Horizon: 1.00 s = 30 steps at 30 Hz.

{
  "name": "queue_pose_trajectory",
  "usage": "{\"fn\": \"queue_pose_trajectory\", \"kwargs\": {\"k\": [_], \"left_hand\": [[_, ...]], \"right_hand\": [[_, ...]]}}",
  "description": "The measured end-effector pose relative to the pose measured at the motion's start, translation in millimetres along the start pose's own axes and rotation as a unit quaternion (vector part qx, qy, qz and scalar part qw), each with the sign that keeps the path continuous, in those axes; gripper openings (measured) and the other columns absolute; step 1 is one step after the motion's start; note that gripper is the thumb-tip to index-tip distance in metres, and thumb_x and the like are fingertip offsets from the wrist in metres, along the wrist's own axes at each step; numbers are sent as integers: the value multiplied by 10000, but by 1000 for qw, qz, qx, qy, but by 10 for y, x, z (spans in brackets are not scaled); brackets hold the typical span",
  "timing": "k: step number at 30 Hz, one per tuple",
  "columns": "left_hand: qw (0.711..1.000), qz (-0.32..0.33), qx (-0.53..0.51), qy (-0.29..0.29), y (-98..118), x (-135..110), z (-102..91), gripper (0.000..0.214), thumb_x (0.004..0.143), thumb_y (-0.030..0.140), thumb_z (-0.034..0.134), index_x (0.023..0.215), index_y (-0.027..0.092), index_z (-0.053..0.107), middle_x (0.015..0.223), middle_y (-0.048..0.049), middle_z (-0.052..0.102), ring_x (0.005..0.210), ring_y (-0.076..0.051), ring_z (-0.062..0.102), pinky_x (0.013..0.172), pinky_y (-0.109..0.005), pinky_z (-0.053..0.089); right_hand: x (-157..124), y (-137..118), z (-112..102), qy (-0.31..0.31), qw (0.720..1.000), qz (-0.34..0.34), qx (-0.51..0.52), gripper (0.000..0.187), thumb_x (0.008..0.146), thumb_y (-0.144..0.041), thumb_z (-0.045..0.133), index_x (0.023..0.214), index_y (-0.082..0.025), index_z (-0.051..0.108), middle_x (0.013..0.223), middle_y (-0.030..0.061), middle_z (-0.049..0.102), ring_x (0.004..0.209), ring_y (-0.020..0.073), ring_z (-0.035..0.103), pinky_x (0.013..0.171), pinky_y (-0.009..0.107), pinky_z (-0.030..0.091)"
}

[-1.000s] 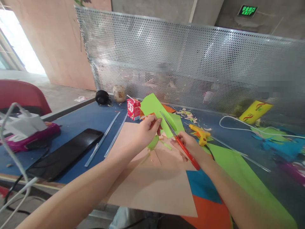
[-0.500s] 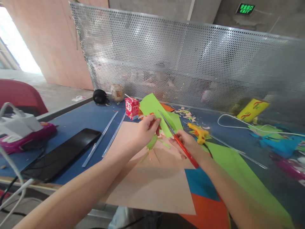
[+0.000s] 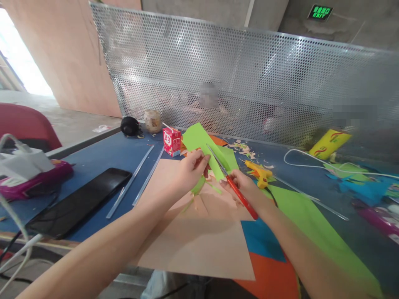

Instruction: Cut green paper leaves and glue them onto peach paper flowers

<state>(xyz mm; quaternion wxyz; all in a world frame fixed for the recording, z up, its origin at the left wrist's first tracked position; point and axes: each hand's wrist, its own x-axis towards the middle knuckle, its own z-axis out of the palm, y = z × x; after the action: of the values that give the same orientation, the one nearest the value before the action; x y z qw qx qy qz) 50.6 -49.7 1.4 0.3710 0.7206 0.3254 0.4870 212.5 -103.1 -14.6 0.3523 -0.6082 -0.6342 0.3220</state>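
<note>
My left hand (image 3: 196, 166) is closed in a pinch on the edge of a bright green paper (image 3: 199, 136). In my right hand (image 3: 239, 185) are red-handled scissors (image 3: 239, 194), fingers wrapped around the handle. Their blades lie against the green paper, pointing up and left; I cannot tell how far apart they are. Beneath both hands spreads a light tan sheet (image 3: 199, 245), with thin green and tan paper cuttings (image 3: 199, 204) on it. Blue paper (image 3: 263, 241) and orange paper (image 3: 274, 274) stick out from under its right side.
A red drink carton (image 3: 171, 142), clear glue sticks (image 3: 131, 180) and a black phone (image 3: 81, 201) are on the left. A yellow glue gun (image 3: 260, 173) and green sheet (image 3: 318, 232) lie right. Behind stands a perforated metal panel (image 3: 187, 62), with a person beyond it.
Almost nothing differs. The whole view has shifted very slightly, while both hands, the scissors and the green paper keep their positions relative to each other.
</note>
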Motion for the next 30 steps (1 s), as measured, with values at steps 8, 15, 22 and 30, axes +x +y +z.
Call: {"fn": "queue_pose_trajectory", "kwargs": {"k": [8, 15, 22, 30], "left_hand": [[1000, 4, 7, -3, -2, -3, -11, 269, 819, 325, 412, 592, 180, 418, 510, 26, 488, 450, -71, 472, 441, -184, 364], [1000, 1, 1, -11, 40, -12, -2, 258, 816, 292, 421, 585, 178, 405, 510, 33, 474, 438, -67, 477, 429, -183, 365], [1000, 4, 7, -11, 42, -8, -3, 259, 814, 297, 419, 582, 182, 409, 502, 34, 477, 436, -76, 488, 435, -196, 376], [999, -4, 30, -17, 74, -22, 4, 271, 824, 271, 404, 571, 173, 400, 509, 37, 476, 439, -59, 470, 464, -183, 370]], "right_hand": [[8, -1, 7, -6, 1000, 6, 14, 297, 691, -433, 557, 666, -225, 346, 460, -104, 351, 305, 59, 311, 334, 206, 252], [-3, -15, 8, -8, 1000, 9, 15, 276, 691, -421, 562, 720, -223, 373, 501, -100, 371, 320, 57, 333, 334, 204, 284], [11, 17, 7, -6, 1000, 8, 12, 250, 708, -410, 542, 718, -222, 378, 495, -95, 368, 321, 58, 340, 327, 200, 279], [28, 33, 15, -7, 1000, 10, 22, 275, 698, -387, 568, 696, -223, 346, 489, -104, 366, 319, 45, 337, 339, 187, 292]]}}
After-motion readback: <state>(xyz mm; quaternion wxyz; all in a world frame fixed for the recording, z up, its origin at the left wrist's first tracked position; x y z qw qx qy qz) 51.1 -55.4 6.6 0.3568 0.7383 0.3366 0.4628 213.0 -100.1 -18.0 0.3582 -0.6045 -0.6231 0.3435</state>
